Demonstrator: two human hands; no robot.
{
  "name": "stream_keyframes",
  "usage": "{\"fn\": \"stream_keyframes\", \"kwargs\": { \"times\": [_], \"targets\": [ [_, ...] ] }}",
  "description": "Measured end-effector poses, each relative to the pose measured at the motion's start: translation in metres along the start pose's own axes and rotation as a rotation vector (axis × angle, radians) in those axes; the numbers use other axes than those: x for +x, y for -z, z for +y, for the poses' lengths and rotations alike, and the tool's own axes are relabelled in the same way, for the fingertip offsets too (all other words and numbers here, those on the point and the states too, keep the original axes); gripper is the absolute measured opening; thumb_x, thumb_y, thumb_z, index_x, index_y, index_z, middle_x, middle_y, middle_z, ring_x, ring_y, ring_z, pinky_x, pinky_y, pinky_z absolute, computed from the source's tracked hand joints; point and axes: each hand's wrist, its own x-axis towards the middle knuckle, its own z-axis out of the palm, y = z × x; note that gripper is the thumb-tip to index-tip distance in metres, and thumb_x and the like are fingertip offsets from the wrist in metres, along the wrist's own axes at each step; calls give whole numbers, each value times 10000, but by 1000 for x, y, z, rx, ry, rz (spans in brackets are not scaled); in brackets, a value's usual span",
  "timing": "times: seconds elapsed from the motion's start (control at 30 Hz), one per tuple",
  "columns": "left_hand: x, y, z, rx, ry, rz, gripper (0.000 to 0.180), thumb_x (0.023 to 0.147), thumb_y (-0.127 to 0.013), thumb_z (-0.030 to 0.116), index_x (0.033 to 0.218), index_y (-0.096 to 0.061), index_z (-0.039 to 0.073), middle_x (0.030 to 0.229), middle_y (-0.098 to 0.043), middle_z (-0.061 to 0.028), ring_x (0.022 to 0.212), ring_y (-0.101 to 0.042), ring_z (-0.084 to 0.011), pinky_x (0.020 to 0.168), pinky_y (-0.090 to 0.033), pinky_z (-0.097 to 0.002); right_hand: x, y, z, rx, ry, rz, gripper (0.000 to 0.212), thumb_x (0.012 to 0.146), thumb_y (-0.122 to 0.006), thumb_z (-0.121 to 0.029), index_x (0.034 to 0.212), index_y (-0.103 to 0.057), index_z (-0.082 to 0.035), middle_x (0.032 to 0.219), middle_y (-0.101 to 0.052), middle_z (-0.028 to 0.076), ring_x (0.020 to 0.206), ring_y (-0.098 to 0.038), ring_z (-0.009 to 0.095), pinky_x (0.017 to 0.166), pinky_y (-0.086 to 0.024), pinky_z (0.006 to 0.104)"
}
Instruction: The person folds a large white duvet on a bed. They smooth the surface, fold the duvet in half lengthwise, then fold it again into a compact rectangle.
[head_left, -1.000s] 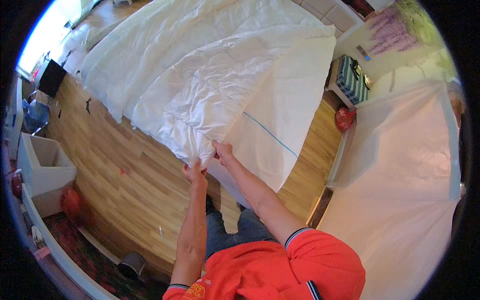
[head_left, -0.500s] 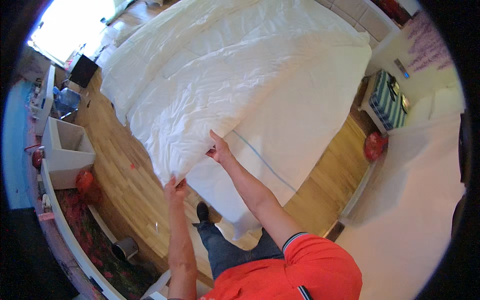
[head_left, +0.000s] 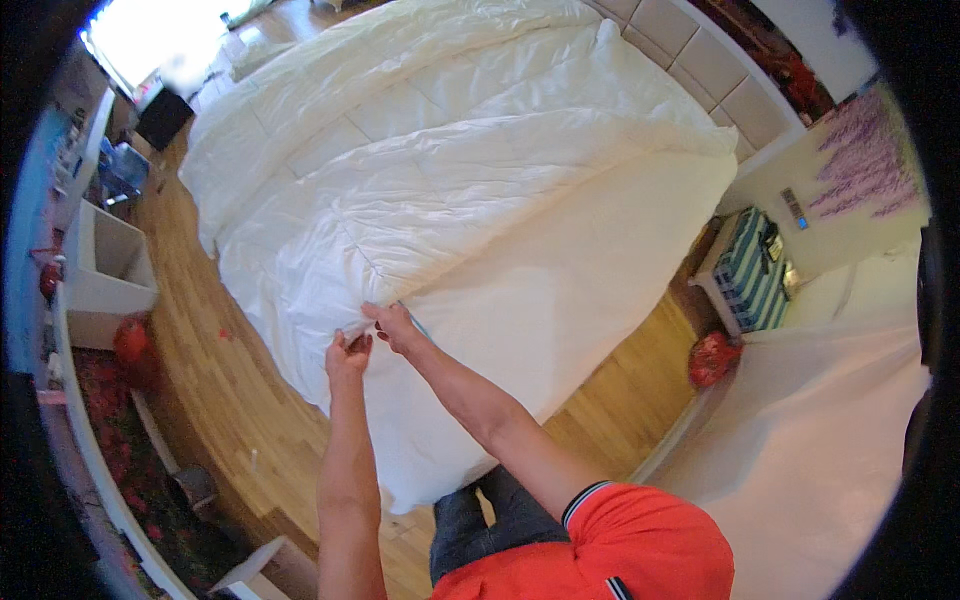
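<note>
A large white quilt [head_left: 330, 190] lies rumpled over the far and left side of the bed. Its near corner is pinched in my left hand [head_left: 348, 356], fingers closed on the edge. Close beside it, my right hand [head_left: 393, 325] grips the same edge, thumb on top. To the right of the quilt's edge, a smooth white sheet [head_left: 560, 290] covers the mattress and hangs over the bed's near corner. Only a bit of a blue-green stripe on the sheet shows by my right hand; my hand and forearm hide more of that area.
At the right, a bedside table [head_left: 715, 275] with a striped blue-green cloth stands by the bed, a red round thing [head_left: 713, 360] beside it. A padded headboard [head_left: 695, 70] rises at the far right. White open shelving [head_left: 110, 255] and a grey bin [head_left: 193, 487] line the left.
My right hand has moved left and down, close to my left hand. The quilt's corner has shifted, covering most of the sheet's stripe. My view has turned slightly.
</note>
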Motion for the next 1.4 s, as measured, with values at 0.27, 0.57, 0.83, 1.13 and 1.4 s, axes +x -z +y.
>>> {"fn": "stream_keyframes", "kwargs": {
  "times": [0.27,0.57,0.83,1.13,1.4],
  "targets": [
    [14,3,-19,-121,40,-21,318,1026,-445,161,1310,-494,28,1277,-567,-193,1148,-559,-368,939,-498,-548,40,116,-31,409,-38,-36,436,861,-684,-474,1141,-592,-152,1075,-591,68,1012,-557,240,825,-521,410],
    [-1,1,-28,-318,-190,-17,416,991,-538,285,1321,-482,38,1277,-563,-178,1167,-555,-350,937,-490,-559,87,193,-135,578,-74,-83,472,893,-673,-377,1256,-558,-98,1194,-617,117,1058,-615,260,874,-531,482],
    [13,-175,-243,-215,0,-177,603,884,-663,462,1336,-491,103,1279,-546,-131,1210,-486,-326,1032,-370,-562,80,234,-164,381,-262,-344,326,898,-678,-308,1128,-626,-82,1053,-662,90,953,-643,235,823,-562,429],
    [14,-252,-272,-43,-122,-42,324,1004,-475,283,1303,-519,167,1264,-576,-101,1123,-554,-297,1011,-394,-566,131,353,-263,406,-233,75,412,842,-717,-360,1145,-604,-105,1139,-638,82,1013,-624,267,822,-550,471],
    [1,-283,-332,-184,-147,4,526,923,-629,448,1341,-486,163,1302,-525,-91,1198,-492,-313,1005,-391,-557,150,420,-296,352,-94,28,411,889,-696,-206,1260,-562,-90,1195,-620,108,1071,-617,277,897,-557,469]
  ]
}}
